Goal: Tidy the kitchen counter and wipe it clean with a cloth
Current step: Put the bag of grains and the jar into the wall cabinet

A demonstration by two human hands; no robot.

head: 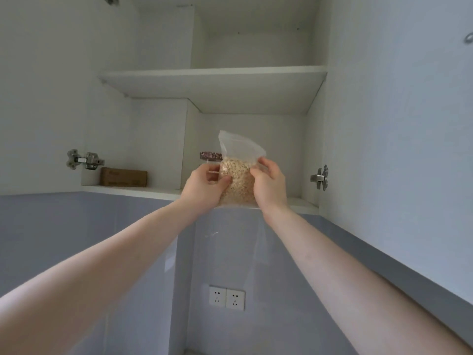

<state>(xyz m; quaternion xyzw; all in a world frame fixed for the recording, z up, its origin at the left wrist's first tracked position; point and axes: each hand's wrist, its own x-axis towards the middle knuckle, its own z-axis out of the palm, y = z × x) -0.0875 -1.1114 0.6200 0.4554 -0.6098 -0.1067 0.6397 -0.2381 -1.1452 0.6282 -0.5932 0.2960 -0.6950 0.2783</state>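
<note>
Head view: both hands, left hand (204, 185) and right hand (271, 184), grip a clear, upright plastic bag of pale oats (239, 175) at frame centre, just before the white lower cabinet shelf (143, 190).

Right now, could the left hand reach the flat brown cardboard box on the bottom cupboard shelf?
Probably yes. The flat brown cardboard box lies near the shelf's front edge with nothing before it, left of the left hand. But that hand and the right hand both grip the clear plastic bag of oats, so it must let go first.
</note>
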